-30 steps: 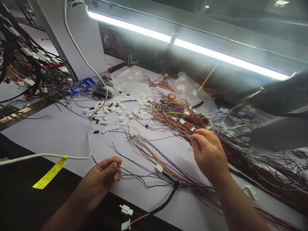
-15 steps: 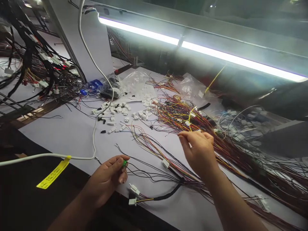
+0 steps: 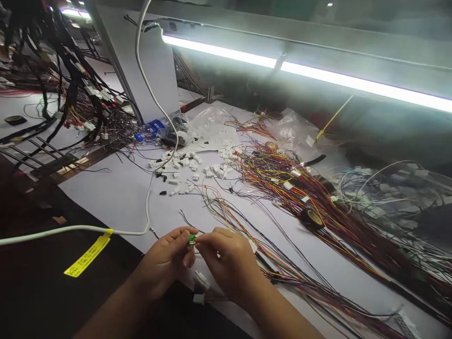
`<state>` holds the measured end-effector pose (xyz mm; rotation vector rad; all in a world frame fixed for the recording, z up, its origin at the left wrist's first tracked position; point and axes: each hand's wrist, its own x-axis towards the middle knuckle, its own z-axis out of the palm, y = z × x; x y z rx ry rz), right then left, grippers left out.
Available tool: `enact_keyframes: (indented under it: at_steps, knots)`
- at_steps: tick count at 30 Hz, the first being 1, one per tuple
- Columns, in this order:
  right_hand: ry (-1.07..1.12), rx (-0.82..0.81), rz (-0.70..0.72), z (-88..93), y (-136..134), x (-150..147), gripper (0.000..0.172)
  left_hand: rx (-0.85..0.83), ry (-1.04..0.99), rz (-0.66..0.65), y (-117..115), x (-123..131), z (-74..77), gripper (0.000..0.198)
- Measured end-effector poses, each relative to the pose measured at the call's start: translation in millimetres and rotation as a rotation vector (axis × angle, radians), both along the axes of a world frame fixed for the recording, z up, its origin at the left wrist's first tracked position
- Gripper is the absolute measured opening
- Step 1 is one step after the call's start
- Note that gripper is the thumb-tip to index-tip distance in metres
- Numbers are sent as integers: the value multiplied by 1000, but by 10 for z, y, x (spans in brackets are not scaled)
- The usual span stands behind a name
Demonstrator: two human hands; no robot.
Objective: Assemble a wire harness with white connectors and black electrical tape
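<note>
My left hand (image 3: 164, 263) is closed, pinching a small green connector (image 3: 192, 238) between thumb and fingertips near the table's front edge. Right beside it, my right hand (image 3: 229, 261) pinches a thin wire, whose silvery terminal (image 3: 192, 243) shows at the connector's face. Whether the terminal sits inside the connector I cannot tell, and most of that wire is hidden by the hand. Under and behind my right hand runs a wire harness (image 3: 293, 280) with black wrapping. A white connector (image 3: 198, 298) on a branch of it lies below my hands.
Loose white connector housings (image 3: 215, 170) are scattered mid-table, with a few black ones. A thick bundle of coloured wires (image 3: 278, 174) stretches to the right, a roll of tape (image 3: 312, 219) on it. A white cable (image 3: 147, 202) with a yellow tag (image 3: 88, 254) hangs at left.
My right hand has come left and down from the wire bundle to the green connector, bringing a wire. My left hand still holds the connector. The view has shifted slightly.
</note>
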<state>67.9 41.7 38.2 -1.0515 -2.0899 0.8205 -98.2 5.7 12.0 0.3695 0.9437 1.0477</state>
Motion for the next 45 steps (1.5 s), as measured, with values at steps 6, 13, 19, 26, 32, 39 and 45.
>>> enact_keyframes:
  at_steps: [6,13,19,26,32,39,45]
  knots:
    - [-2,-27,-82,-111,-28,32,12,-6,17,-6,19,2,3,22]
    - [-26,61,-78,-144,-28,-5,15,23,6,-53,-13,19,5,22]
    - [-106,68,-48,-169,-7,21,17,14,56,-52,-26,26,9,21]
    - [-219,249,-92,-174,-30,23,21,37,89,0,-45,45,-39,21]
    - [-238,328,-94,-216,-36,30,19,25,156,-27,-57,53,-2,24]
    - [-328,501,17,-158,5,52,18,10,145,-134,-27,69,26,28]
    - [-168,243,-32,-161,-47,58,14,4,160,-26,-70,63,-11,28]
